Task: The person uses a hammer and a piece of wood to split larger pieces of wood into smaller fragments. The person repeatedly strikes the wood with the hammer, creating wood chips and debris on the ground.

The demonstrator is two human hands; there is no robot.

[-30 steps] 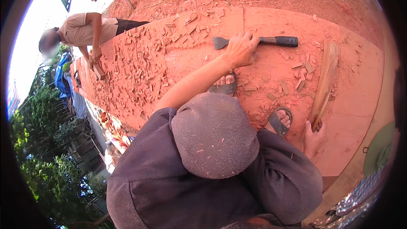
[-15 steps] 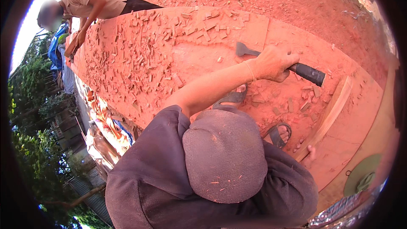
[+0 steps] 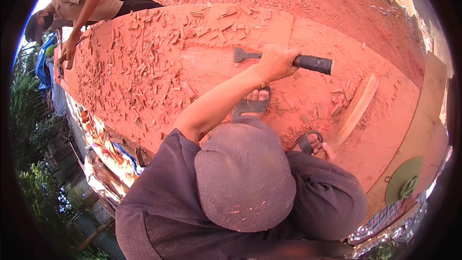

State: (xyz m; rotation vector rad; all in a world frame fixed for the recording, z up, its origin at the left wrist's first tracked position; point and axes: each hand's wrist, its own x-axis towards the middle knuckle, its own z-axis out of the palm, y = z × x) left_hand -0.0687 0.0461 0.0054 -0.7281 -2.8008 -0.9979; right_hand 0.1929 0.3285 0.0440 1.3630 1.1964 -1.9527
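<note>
My left hand (image 3: 276, 62) is closed around a wide-bladed chisel (image 3: 315, 63) where its black-wrapped handle meets the neck. Its flared blade (image 3: 239, 55) points left, just above the reddish wooden surface; I cannot tell whether it touches. At the lower right, my right hand (image 3: 329, 152) is mostly behind the sleeve, with only some fingers showing. These lie at the narrow near end of a long wooden club (image 3: 356, 110), which slants away up to the right. Two sandalled feet (image 3: 258, 95) rest between the hands.
Chips (image 3: 139, 67) lie thickly over the left half of the broad wooden surface (image 3: 211, 60). At the far left a co-worker (image 3: 89, 2) bends over its edge, hands on a tool. A green round object (image 3: 402, 178) lies at lower right. Red soil (image 3: 308, 0) stretches beyond.
My left hand and the chisel have moved left, and the handle has swung closer to level. The wooden club has shifted slightly left. The whole view has slid a little too.
</note>
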